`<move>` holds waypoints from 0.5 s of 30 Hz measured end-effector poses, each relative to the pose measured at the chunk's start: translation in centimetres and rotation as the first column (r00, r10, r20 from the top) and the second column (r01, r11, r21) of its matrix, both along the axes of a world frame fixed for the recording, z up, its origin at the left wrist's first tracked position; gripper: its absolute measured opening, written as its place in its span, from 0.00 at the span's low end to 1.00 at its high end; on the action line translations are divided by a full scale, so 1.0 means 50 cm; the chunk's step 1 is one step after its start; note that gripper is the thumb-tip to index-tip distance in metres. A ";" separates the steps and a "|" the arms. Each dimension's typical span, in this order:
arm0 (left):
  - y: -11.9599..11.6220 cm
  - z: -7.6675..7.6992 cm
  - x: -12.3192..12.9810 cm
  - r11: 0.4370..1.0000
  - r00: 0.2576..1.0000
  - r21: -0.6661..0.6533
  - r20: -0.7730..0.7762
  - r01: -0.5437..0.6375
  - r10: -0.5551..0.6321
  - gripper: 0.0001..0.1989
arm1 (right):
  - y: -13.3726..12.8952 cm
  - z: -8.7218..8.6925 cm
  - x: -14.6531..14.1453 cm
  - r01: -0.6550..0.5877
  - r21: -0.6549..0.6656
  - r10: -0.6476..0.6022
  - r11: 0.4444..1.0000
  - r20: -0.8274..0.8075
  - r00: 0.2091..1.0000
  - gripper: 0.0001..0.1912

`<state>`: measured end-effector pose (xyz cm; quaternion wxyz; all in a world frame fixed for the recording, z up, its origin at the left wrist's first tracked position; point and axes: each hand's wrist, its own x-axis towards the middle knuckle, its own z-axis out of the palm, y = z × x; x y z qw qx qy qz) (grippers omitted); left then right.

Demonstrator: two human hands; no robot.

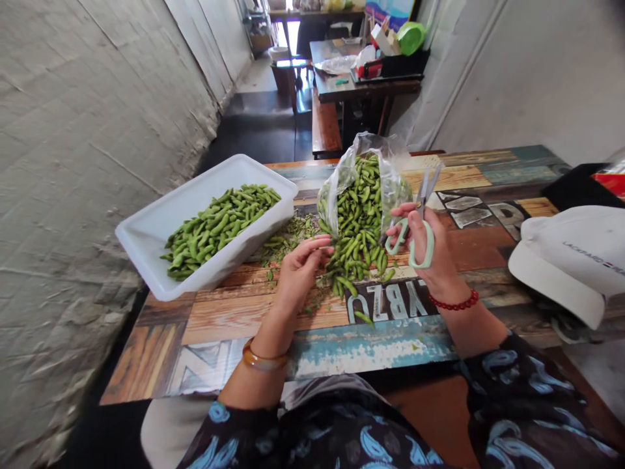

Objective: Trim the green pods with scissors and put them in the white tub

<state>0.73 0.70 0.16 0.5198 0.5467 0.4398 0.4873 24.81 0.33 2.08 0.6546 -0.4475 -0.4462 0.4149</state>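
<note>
My right hand (434, 251) holds a pair of scissors (428, 241) with pale green handles, blades pointing up and away. My left hand (299, 270) is at the near left edge of a heap of green pods (359, 251), its thumb and fingers brought together; whatever lies between the fingertips is too small to make out. The pods spill out of an open clear plastic bag (336, 189). To the left, a white tub (146, 228) holds many more pods (219, 228). Small green trimmings (288, 238) lie between tub and bag.
The patchwork-patterned table (224, 319) carries a white cap (571, 254) at the right, near a black item. One loose pod (364, 318) lies close to the front. A wall runs along the left. Behind stand a bench (325, 127) and another table (336, 91) with assorted items.
</note>
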 end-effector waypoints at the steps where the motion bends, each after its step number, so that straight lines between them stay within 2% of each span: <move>1: 0.001 0.002 -0.004 0.997 0.998 -0.062 0.046 -0.041 0.044 0.15 | -0.004 0.003 -0.003 -0.040 -0.025 0.040 0.999 -0.003 0.999 0.17; 2: 0.003 0.004 -0.009 0.993 0.994 -0.097 0.070 -0.072 0.079 0.15 | -0.008 0.005 -0.006 -0.084 -0.048 0.084 0.995 -0.003 0.996 0.18; 4: 0.007 0.009 -0.017 0.990 0.990 -0.086 0.074 -0.111 0.117 0.18 | -0.018 0.010 -0.010 -0.207 -0.079 0.207 0.975 -0.006 0.978 0.18; 6: 0.011 0.012 -0.025 0.992 0.992 -0.044 0.051 -0.115 0.118 0.23 | -0.028 0.014 -0.012 -0.393 -0.104 0.392 0.914 -0.025 0.919 0.19; 7: 0.013 0.013 -0.030 0.994 0.994 -0.037 0.032 -0.103 0.104 0.25 | -0.033 0.016 -0.013 -0.491 -0.128 0.492 0.861 -0.029 0.870 0.20; 9: 0.016 0.012 -0.042 0.994 0.996 -0.052 -0.001 -0.092 0.092 0.21 | -0.046 0.020 -0.018 -0.666 -0.196 0.676 0.719 -0.026 0.737 0.21; 11: 0.014 0.010 -0.060 0.990 0.992 -0.067 -0.023 -0.123 0.122 0.14 | -0.060 0.022 -0.030 -0.789 -0.272 0.816 0.550 -0.023 0.577 0.21; 13: 0.008 0.007 -0.080 0.978 0.980 -0.064 -0.036 -0.197 0.195 0.11 | -0.075 0.023 -0.048 -0.862 -0.340 0.909 0.375 -0.050 0.415 0.22; 15: 0.002 0.005 -0.097 0.959 0.961 -0.068 -0.027 -0.275 0.274 0.11 | -0.090 0.021 -0.067 -0.890 -0.377 0.948 0.257 -0.083 0.308 0.21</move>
